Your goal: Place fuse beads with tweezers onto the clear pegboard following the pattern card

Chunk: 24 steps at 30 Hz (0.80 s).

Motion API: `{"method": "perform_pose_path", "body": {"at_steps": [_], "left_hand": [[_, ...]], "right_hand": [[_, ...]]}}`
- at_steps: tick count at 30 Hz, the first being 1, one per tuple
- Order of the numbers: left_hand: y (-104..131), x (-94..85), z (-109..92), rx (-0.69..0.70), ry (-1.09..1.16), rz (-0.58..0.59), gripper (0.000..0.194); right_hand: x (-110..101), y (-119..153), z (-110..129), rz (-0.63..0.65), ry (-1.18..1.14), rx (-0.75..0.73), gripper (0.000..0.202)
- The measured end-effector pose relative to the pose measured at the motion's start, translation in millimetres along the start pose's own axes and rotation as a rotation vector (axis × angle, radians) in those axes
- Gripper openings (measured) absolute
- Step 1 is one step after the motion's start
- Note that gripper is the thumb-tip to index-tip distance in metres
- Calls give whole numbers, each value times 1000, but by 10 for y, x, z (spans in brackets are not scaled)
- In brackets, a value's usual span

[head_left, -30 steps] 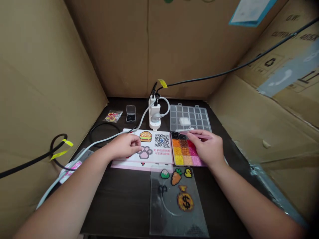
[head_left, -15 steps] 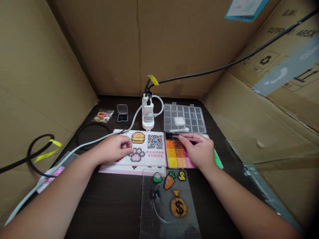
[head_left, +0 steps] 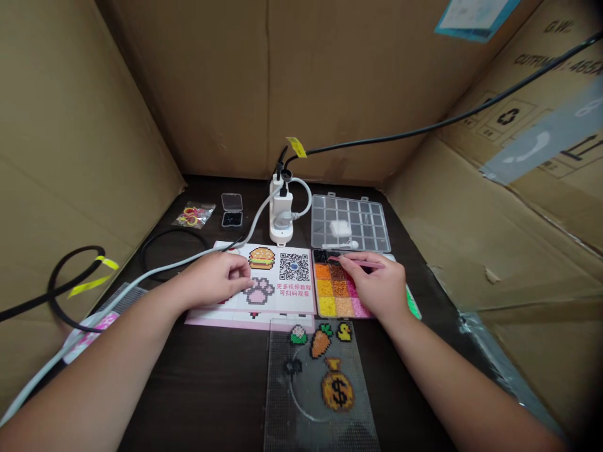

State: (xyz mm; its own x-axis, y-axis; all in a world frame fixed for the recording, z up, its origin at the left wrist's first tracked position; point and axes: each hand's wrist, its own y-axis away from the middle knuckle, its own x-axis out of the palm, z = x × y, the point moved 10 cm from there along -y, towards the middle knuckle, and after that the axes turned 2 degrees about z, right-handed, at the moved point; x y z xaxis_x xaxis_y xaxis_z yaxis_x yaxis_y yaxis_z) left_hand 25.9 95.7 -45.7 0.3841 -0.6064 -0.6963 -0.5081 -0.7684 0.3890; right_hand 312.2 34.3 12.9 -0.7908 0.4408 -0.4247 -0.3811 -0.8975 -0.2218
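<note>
R hand (head_left: 384, 285) grips pink tweezers (head_left: 373, 264), long axis approx. L–R, tip L at blk beads (head_left: 321, 257), tray's far-L corner; L hand (head_left: 219, 276), farther off, rests on pattern sheet (head_left: 296, 304), fingers curled, contents unverif.; pegboard (head_left: 301, 433) body-side of tray (head_left: 339, 316).

From here I can read "G.W." and "465X" on the right cardboard wall (head_left: 471, 207), and a dollar sign on the beaded money bag (head_left: 337, 390). The pattern sheet (head_left: 294, 301) says "更多视频教程 可扫码观看".
</note>
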Motion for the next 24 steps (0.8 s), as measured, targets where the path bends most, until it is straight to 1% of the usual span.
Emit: {"method": "perform_pose_path", "body": {"at_steps": [13,21,24], "left_hand": [[-14,1,2,-7,-12,-1,24],[0,-3,-21,11,-8,1,24],[4,-10,-34,21,-17,-4,23]], "right_hand": [[6,-12,-53,8,-35,62,14],[-75,0,-113,-23,-101,92,22],[-98,31,-72,-1,-153,120,26]]}}
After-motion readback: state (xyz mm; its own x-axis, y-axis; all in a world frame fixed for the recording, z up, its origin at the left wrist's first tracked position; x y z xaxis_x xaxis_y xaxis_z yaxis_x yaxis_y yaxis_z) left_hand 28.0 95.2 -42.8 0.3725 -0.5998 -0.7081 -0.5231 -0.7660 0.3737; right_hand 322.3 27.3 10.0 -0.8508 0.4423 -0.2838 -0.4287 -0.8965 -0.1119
